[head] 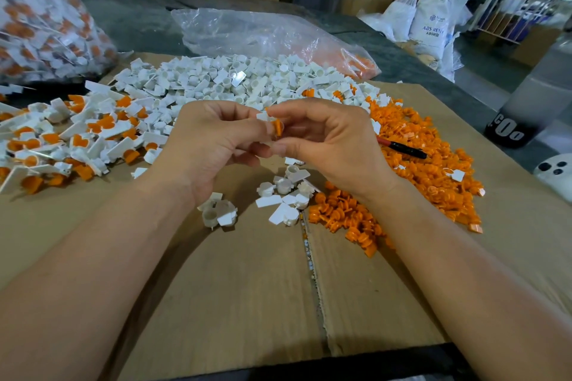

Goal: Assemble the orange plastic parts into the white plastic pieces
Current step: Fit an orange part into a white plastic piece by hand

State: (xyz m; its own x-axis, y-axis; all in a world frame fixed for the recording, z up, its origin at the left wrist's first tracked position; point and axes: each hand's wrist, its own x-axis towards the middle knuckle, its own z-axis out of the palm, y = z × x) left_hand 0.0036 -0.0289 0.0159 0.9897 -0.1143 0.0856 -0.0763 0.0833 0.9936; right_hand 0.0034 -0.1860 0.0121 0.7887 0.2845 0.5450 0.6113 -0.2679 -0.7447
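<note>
Both hands are raised over the cardboard sheet (241,288) and meet at mid-frame.

Left hand (216,141): fingers curled, thumb and forefinger clamped on a white piece (263,116), which it holds steady as the receiver.

Right hand (325,142): thumb and forefinger pinched on an orange part (278,128), set against the white piece. The fingers hide the joint, so I cannot tell whether the part is seated or only started.

Stock appears laid out for reach:
- orange heap (427,164) of loose parts on the right;
- white heap (247,83) of unfilled pieces straight ahead, with a few more lying near, below the hands;
- finished pile (77,133) on the left, so completed units probably go off that side.

A marker pen (402,147) lies on the orange heap.

Judgement: the insertion step is in hand, and much stock remains.
</note>
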